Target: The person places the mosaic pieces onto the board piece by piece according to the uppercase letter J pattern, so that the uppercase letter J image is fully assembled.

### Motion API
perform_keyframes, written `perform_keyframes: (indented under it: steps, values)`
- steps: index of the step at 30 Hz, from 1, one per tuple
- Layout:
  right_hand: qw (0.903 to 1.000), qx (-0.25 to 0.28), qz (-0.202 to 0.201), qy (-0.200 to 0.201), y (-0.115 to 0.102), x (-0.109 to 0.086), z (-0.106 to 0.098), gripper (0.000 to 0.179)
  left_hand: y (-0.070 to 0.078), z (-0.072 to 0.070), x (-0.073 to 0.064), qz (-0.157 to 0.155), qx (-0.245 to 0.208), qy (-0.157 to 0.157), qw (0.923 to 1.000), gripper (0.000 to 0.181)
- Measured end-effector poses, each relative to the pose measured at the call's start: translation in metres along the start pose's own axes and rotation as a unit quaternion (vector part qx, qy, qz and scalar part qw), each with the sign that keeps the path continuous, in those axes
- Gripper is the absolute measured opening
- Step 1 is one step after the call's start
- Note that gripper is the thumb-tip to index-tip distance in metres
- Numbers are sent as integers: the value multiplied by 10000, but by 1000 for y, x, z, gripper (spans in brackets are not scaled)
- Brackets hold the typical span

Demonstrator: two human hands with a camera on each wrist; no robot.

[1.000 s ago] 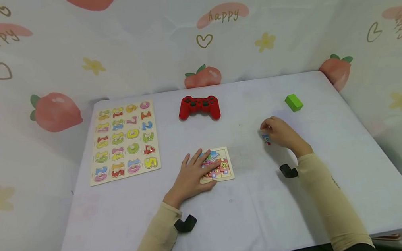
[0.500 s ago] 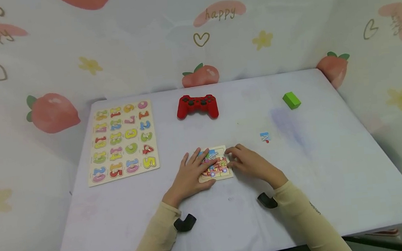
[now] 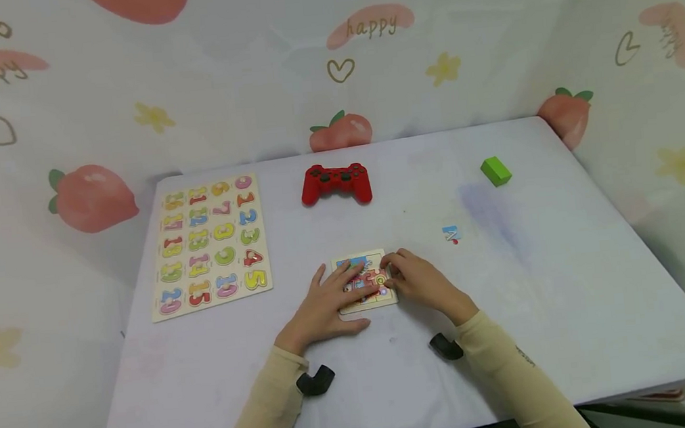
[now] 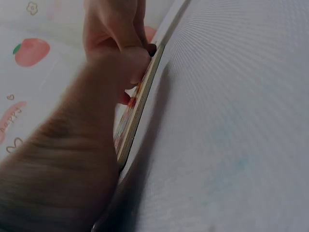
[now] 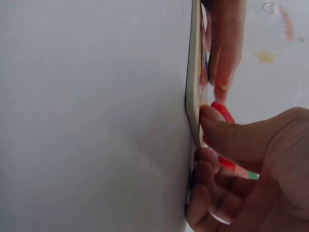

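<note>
A small wooden jigsaw puzzle (image 3: pixel 377 300) with a colourful picture lies flat on the table. My left hand (image 3: pixel 326 308) rests across it with spread, mostly straight fingers, covering part of the picture. At the puzzle's right edge, my right hand (image 3: pixel 427 283) has curled fingers and holds that edge. In the right wrist view, the right thumb (image 5: pixel 227 137) lies on the puzzle's top face near a corner, with the other fingers bent beside and below the edge. A loose blue-and-white puzzle piece (image 3: pixel 451 234) with a red spot lies to the right of the hands.
A number board (image 3: pixel 207 246) lies at the left of the white table (image 3: pixel 569 289). Near the back stands a red game controller (image 3: pixel 336 184), and a green block (image 3: pixel 496 171) sits at back right. A patterned backdrop (image 3: pixel 244 66) rises behind the table.
My right hand has left the loose piece on the table and moved left to the jigsaw puzzle's right edge. My left hand has stayed on the puzzle, its fingers shifting slightly.
</note>
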State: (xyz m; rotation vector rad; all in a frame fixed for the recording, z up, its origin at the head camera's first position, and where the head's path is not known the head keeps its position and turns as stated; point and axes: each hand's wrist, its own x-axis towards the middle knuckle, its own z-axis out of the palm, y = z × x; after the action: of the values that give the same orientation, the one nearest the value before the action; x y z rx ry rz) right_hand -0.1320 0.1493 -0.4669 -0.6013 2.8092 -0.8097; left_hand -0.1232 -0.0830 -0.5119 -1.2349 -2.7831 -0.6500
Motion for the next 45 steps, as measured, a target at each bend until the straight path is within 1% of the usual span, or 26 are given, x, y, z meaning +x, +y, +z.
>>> perform_keyframes:
  steps: [2,4,7,11,13,18,24,27,32,36,42,45]
  values:
    - [10000,46,70,-7,-1,1,0,24,0,0,0,175,139,-109,9997,58]
    - [9998,112,140,-19,-2,2,0,24,0,1,0,229,241,-183,9993,58]
    - [9997,229,124,33,-4,4,0,24,0,1,0,187,315,-213,9991,55]
    - [9989,424,101,179,-3,7,1,22,1,0,0,160,275,-177,9993,52]
    - [9982,529,154,230,-3,8,2,17,1,0,0,162,234,-173,9994,51]
    - [9952,857,378,285,-2,13,2,8,1,0,0,148,223,-218,9994,50]
    - [9901,1173,746,209,-1,15,-2,6,0,0,1,147,224,-197,9994,49]
    - [9878,1289,856,154,-1,16,-2,5,0,0,1,139,191,-163,9996,48]
    - [9861,1377,921,114,-1,17,-2,5,1,0,0,66,138,-234,9996,48]
    - [9863,1384,885,118,-1,17,-2,5,2,0,1,8,174,-307,9994,48]
    - [9855,1385,973,128,-3,17,-3,4,4,-2,1,-13,208,-297,9993,47]
    - [9852,1376,1016,137,-3,17,-3,4,5,-2,1,-92,219,-325,9992,46]
